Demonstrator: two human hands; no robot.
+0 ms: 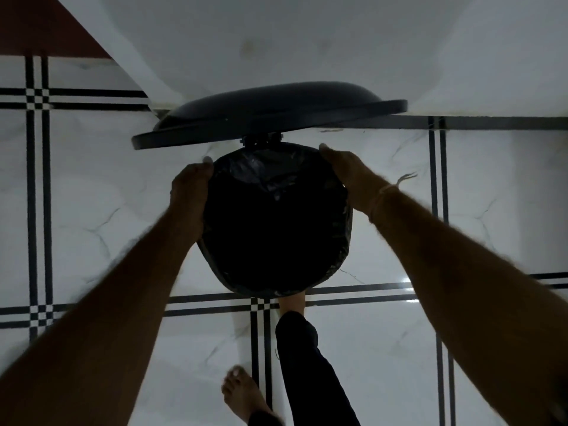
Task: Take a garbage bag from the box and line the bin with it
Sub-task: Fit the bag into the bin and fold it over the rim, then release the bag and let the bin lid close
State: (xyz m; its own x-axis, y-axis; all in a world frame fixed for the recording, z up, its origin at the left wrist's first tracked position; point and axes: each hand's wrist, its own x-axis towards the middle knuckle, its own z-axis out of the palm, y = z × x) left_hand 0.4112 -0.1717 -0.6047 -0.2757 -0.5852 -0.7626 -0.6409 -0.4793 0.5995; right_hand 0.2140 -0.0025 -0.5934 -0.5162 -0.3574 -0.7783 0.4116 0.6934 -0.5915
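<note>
- Black garbage bag [276, 222] lines the pedal bin — film folded over its rim.
- My left hand [189, 192] grips that rim; right hand [350, 176] likewise.
- Lid [270, 113] stands raised — my foot [292, 305] at the bin's base.

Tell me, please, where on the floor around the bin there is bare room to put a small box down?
Bare tile lies left of the bin, beyond the left hand, out to the striped tile lines. More lies right of it, past the right hand. Behind is crowded: the raised lid meets the wall. In front, one foot sits against the bin and the other foot stands nearer.
</note>
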